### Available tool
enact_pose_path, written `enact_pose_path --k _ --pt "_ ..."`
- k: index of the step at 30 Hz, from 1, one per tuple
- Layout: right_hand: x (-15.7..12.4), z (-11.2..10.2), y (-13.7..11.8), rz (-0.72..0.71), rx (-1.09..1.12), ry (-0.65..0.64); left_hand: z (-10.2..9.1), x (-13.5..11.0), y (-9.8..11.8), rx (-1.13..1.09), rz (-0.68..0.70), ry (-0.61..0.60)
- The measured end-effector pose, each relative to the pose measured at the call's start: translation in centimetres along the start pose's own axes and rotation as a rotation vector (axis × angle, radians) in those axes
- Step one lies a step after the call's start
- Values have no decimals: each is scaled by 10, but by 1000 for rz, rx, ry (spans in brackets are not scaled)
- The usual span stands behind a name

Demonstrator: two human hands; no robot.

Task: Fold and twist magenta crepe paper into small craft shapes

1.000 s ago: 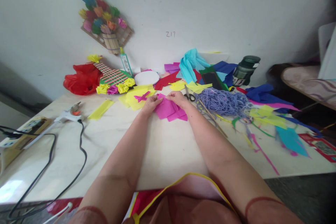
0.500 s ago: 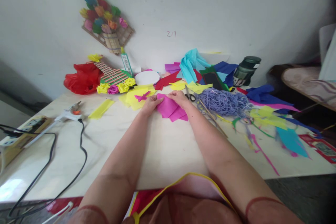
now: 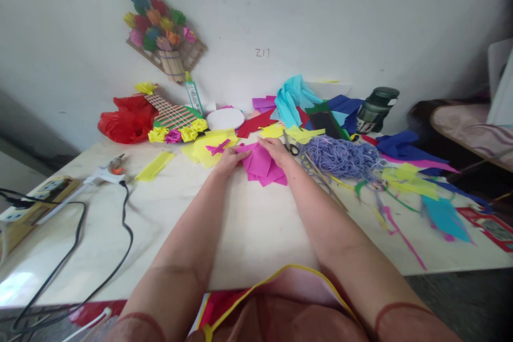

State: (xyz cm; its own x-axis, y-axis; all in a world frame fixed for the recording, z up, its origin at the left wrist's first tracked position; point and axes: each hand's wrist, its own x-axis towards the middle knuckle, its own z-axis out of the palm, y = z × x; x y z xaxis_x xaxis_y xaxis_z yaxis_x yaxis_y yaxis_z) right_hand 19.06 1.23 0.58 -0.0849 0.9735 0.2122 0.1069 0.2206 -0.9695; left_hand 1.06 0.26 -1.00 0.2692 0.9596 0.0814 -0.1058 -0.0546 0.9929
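Note:
Several overlapping pieces of magenta crepe paper (image 3: 263, 165) lie in front of me on the white table. With thumb and fingers, my left hand (image 3: 231, 160) pinches the left edge of the top piece. My right hand (image 3: 274, 150) is at the top right of the same paper, its fingers closed over the upper edge. Just beyond my left hand, a narrow magenta strip (image 3: 218, 147) rests on yellow crepe paper (image 3: 206, 152). Black-handled scissors (image 3: 292, 147) lie close to the right of my right hand.
A tangle of purple cord (image 3: 340, 156) and a dark green jar (image 3: 377, 109) stand to the right. On the left are a glue gun (image 3: 106, 175) with its black cable and a power strip (image 3: 36, 203). A striped guitar-shaped craft (image 3: 172, 112) sits behind, near a glue tube (image 3: 193, 95).
The top magenta piece has turned and shifted slightly right between my fingers, and its upper edge now comes to a point. My right hand has tilted a little.

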Motion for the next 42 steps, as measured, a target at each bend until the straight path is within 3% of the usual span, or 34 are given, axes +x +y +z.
enact_pose_path --k 4,11,16,21,26,33,42 --pt "3 -2 4 82 114 72 -1 2 -2 -84 20 63" --pt "6 7 11 165 318 2 2 1 1 -219 34 121" --pt "7 3 12 158 259 -8 3 1 2 -221 21 99" --pt "5 -5 11 142 218 -115 0 1 3 -140 -31 25" --pt "2 -4 6 157 161 -183 -2 1 2 11 7 -24" --pt "1 -1 1 151 206 -153 0 0 4 20 36 1" --pt "7 2 9 83 99 -72 3 -1 6 54 57 39"
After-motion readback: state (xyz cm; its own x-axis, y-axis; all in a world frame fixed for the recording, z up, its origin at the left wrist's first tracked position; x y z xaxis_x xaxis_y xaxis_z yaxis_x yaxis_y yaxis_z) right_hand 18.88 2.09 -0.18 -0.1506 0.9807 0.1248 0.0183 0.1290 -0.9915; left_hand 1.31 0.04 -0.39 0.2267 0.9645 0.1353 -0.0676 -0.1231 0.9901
